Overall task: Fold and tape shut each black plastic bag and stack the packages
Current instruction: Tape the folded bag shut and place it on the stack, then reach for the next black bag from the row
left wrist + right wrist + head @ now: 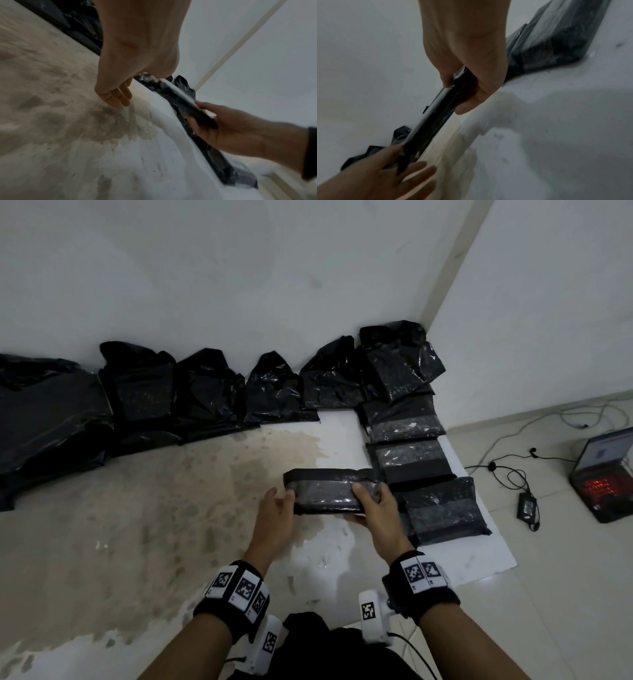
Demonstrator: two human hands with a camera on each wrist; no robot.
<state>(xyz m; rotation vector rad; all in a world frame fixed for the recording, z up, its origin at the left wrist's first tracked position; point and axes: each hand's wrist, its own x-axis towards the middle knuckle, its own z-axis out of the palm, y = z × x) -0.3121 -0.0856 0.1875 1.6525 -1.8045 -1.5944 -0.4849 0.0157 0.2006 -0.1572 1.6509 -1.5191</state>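
Note:
A flat black package (325,491) wrapped in clear tape is held off the floor, long side across. My right hand (368,503) grips its right end, thumb on top and fingers underneath; the right wrist view shows the same grip (467,75) on the package (436,112). At the package's left end my left hand (282,501) hovers with relaxed fingers, holding nothing. From the left wrist view, those fingers (118,97) hang loose beside the package (181,100). Taped packages (411,460) lie in a column to the right. Unsealed black bags (205,392) line the wall.
A white board (479,556) lies under the packages on the stained floor (137,508). To the right, on the tiles, are an open laptop (606,474), a charger brick (527,505) and loose cables (507,470). Two walls meet in a corner behind the bags.

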